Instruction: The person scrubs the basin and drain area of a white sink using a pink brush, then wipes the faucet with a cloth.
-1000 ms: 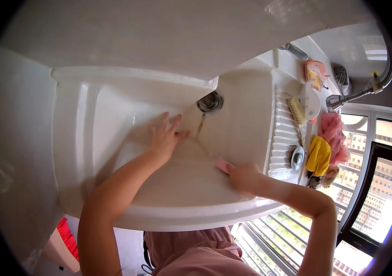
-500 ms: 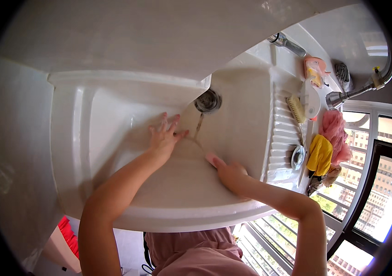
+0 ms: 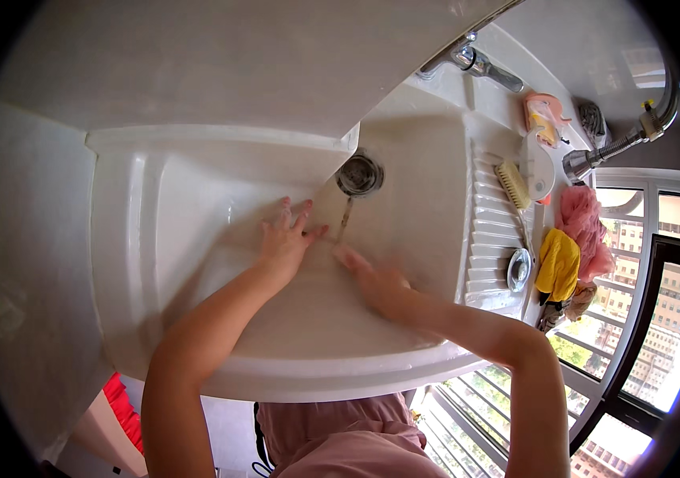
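Observation:
Inside the white sink (image 3: 428, 207), my left hand (image 3: 280, 247) leans on the basin with its fingers spread, holding nothing. To its right is my right hand (image 3: 380, 287), closed around a small pink block (image 3: 349, 259) pressed to the basin floor. Motion blurs the block and my fingertips, so its exact kind is not clear. A thin brownish streak (image 3: 346, 217) runs from near the block up to the metal drain (image 3: 360, 174).
The ribbed ledge at right holds a scrubbing brush (image 3: 512, 185) and a round metal piece (image 3: 518, 269). Beyond lie a yellow cloth (image 3: 558, 264) and pink mesh (image 3: 581, 227). A chrome tap (image 3: 479, 64) stands at the back, partly behind a grey-white panel (image 3: 220, 64) overhanging the basin.
My right hand has slid the pink block up and left, toward my left hand and the streak. My left hand stays in place. The view has shifted slightly, showing more of the tap.

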`<state>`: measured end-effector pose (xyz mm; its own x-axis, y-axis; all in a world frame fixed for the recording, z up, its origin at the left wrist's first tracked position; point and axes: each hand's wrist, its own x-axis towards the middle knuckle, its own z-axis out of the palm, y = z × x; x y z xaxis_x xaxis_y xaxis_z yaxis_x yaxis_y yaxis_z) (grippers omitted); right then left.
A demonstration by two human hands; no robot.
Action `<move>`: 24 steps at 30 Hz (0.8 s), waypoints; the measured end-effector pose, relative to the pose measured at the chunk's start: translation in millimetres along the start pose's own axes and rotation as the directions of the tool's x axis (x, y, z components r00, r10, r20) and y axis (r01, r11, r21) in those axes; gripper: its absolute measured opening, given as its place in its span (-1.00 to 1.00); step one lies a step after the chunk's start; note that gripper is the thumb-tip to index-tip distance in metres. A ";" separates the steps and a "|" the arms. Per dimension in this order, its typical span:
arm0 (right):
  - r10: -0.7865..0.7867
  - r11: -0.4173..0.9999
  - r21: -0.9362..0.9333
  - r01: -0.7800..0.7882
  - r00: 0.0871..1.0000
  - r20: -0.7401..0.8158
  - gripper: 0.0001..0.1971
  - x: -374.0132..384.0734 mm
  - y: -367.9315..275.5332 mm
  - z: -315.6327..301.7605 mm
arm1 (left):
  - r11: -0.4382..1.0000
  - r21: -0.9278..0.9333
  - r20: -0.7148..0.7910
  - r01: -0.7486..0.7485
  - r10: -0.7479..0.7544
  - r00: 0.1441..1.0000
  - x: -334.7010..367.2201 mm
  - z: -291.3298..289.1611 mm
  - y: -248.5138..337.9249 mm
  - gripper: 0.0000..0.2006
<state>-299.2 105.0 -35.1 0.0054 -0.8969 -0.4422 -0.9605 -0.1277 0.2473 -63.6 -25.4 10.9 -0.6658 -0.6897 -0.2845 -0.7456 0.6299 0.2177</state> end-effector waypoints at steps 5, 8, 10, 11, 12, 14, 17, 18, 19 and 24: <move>-0.071 0.877 0.444 -0.183 0.864 0.498 -0.28 44.8 -9.7 -123.5 | 0.996 0.079 -0.020 0.041 -0.039 0.999 -25.6 16.8 -21.8 -0.06; 0.010 0.990 0.133 -0.036 0.982 0.189 -0.29 21.4 -27.3 -112.2 | 1.000 -0.003 0.104 0.030 -0.029 0.994 -7.4 2.0 -9.0 -0.28; -0.012 0.996 0.090 -0.010 0.970 0.244 -0.27 21.7 -35.1 -134.9 | 0.999 0.016 0.095 0.029 -0.031 0.995 -10.9 0.5 -8.9 -0.28; -0.024 0.996 0.086 -0.014 0.905 0.424 -0.26 30.6 -36.4 -175.2 | 0.999 0.039 0.088 0.031 -0.034 0.996 -15.7 0.4 -12.3 -0.28; -0.039 0.996 0.087 -0.018 0.796 0.604 -0.24 35.9 -36.3 -217.0 | 0.998 0.046 0.089 0.042 -0.045 0.995 -19.1 0.4 -16.0 -0.28; -0.048 0.998 0.050 0.025 0.833 0.551 -0.27 26.7 -40.2 -205.6 | 0.998 0.036 0.099 0.043 -0.046 0.994 -16.9 -1.3 -14.6 -0.29; -0.106 0.994 0.011 0.106 0.978 0.180 -0.36 25.2 -42.1 -116.7 | 0.999 0.032 0.069 0.035 -0.037 0.997 -14.2 1.6 -13.3 -0.30; -0.149 0.989 0.037 0.144 0.952 0.267 -0.37 40.5 -34.3 -108.1 | 0.999 0.038 0.071 0.039 -0.042 0.997 -16.9 2.0 -16.4 -0.30; -0.176 0.984 0.054 0.168 0.924 0.339 -0.37 51.8 -25.8 -91.3 | 0.999 0.026 0.070 0.041 -0.043 0.997 -15.7 0.8 -16.1 -0.32; -0.159 0.923 0.340 0.182 0.983 -0.093 -0.33 69.2 -26.3 -36.8 | 0.998 0.054 0.209 0.042 -0.053 0.976 -13.1 -5.7 -11.4 -0.33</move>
<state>-263.3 30.8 -40.5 0.1840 -0.9004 -0.3942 -0.9799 -0.1369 -0.1449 -46.5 -25.6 17.5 -0.6046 -0.6320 -0.4847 -0.7704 0.6185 0.1546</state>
